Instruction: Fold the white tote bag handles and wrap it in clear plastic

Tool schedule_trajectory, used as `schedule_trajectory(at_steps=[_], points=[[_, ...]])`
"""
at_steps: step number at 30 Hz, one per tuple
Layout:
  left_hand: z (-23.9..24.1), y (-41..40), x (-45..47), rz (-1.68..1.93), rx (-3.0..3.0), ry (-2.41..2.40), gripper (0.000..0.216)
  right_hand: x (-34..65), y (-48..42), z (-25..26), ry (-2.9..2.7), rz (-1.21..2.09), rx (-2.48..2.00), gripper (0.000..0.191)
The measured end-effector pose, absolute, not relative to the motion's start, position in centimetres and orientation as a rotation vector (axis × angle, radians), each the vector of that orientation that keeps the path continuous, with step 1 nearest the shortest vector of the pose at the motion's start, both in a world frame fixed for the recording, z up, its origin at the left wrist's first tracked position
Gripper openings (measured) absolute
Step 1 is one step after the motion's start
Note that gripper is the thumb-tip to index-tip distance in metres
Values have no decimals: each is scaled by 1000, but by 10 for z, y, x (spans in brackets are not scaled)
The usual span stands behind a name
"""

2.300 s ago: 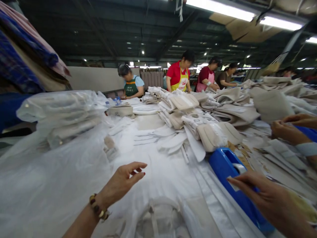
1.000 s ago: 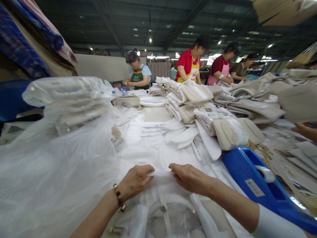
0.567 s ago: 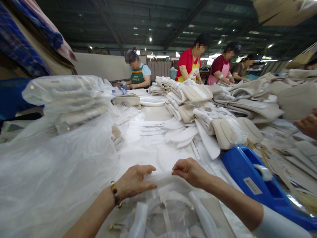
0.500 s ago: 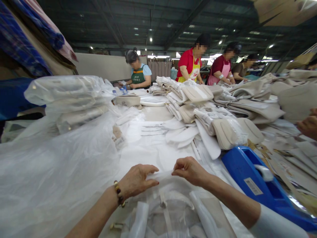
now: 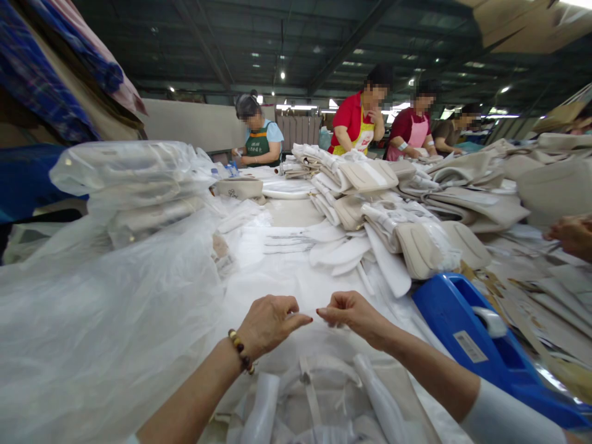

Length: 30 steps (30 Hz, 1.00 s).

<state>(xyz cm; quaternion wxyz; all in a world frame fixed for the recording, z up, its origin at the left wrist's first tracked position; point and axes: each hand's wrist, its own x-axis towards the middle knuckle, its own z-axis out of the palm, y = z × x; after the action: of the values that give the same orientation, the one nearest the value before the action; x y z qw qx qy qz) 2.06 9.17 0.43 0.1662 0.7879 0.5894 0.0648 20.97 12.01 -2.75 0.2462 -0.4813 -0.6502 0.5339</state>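
pinching the top edge of a clear plastic bag (image 5: 319, 345) between narrowed fingers of left hand (image 5: 268, 320) and right hand (image 5: 354, 313), bagged cream item just below the fingertips. looks like closing the bag mouth; folding over and taping likely called for. blue tape dispenser (image 5: 467, 336) right of the fingers, label unreadable.

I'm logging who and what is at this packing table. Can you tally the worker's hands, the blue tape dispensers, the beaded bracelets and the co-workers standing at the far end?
Hands: 2, left hand and right hand
Blue tape dispenser: 1
Beaded bracelet: 1
Co-workers at the far end: 4
Total: 8
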Motion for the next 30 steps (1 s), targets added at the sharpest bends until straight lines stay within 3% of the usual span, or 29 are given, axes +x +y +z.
schedule_trajectory(at_steps=[4, 9, 15, 19, 22, 26, 30], points=[[5, 96, 29, 88, 2319, 1688, 39, 204, 116, -31, -1930, 1215, -1276, 30], [2, 95, 18, -86, 2376, 1752, 18, 212, 112, -24, -2212, 845, -1170, 22], [2, 70, -14, -159, 2338, 2054, 31, 236, 104, -25, -2520, 473, -975, 14], [-1, 49, -36, -46, 2254, 2236, 30, 269, 96, -39, -2693, 36, -1056, 31], [-6, 34, -52, 51, 2168, 2290, 28, 296, 91, -47, -2698, -296, -1213, 31], [-11, 18, -67, 285, 1942, 2333, 28, 314, 84, -46, -2315, -152, -1545, 26], [-12, 12, -70, 727, 1478, 2274, 18, 304, 74, -39, -1518, 691, -1716, 23]])
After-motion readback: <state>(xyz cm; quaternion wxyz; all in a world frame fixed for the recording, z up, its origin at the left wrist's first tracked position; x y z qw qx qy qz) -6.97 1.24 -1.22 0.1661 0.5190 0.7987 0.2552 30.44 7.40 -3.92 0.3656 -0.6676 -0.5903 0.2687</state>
